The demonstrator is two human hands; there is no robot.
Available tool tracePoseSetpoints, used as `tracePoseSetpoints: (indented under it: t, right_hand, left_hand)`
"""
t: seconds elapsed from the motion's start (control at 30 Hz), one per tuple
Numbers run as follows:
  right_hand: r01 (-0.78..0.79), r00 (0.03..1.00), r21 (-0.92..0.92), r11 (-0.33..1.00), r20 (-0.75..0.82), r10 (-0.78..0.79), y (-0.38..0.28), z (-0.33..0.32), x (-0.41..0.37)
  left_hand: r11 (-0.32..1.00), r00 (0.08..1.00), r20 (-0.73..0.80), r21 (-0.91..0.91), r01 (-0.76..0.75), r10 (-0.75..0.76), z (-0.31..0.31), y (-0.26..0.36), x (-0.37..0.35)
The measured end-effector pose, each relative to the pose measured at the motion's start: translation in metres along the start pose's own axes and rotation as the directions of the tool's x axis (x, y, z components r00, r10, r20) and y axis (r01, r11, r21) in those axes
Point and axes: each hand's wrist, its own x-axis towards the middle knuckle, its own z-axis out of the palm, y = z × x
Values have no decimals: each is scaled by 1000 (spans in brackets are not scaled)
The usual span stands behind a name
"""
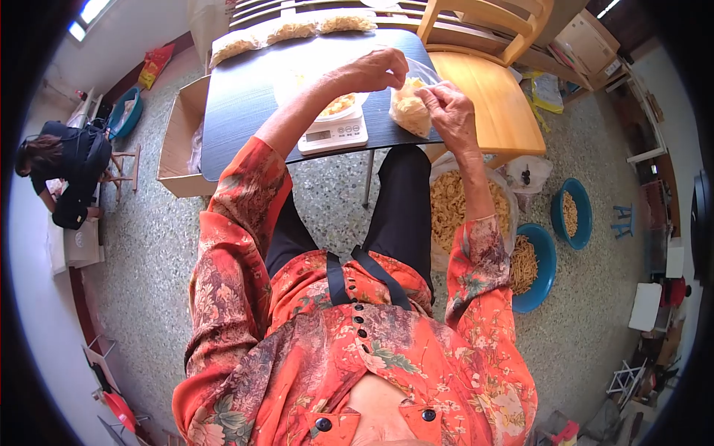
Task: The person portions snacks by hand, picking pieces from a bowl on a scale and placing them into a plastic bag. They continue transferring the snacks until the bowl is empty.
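Observation:
A clear plastic bag (pixel 410 111) with pale yellow pieces in its lower part stands at the front right of the dark table (pixel 245 111). My right hand (pixel 451 113) pinches the bag's mouth on its right side. Curled fingers of my left hand (pixel 375 70) close on the left side of the same mouth; the fingertips are partly hidden. Under my left forearm, a white digital scale (pixel 346 136) carries a light bowl (pixel 360 104) of yellowish pieces. Glare washes out part of the bowl.
Several filled bags (pixel 290 30) line the table's far edge. A wooden chair (pixel 483 97) stands at right. Beside my right leg are a large bag of curled pieces (pixel 465 201) and blue basins (pixel 547 286). A cardboard box (pixel 178 141) adjoins the table's left. Another person (pixel 71 163) sits far left.

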Motion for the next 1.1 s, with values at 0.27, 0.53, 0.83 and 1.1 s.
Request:
tracePoseSetpoints:
  t: [0.27, 0.53, 0.83, 1.1]
  right_hand:
    - [-53, 991, -13, 999, -124, 51, 6, 22, -2]
    - [44, 959, -76, 996, -275, -63, -1, 40, -21]
    - [5, 924, -36, 999, -381, -18, -29, 56, -46]
    - [-27, 915, -11, 1000, -404, 20, -33, 50, -51]
  left_hand:
    - [993, 972, -213, -77, 84, -99, -48, -11, -23]
    - [840, 860, -81, 184, 510, -504, -65, -30, -83]
    - [884, 925, -100, 271, 380, -367, -13, -19, -68]
    - [845, 914, -74, 360, 397, -398, 7, -24, -49]
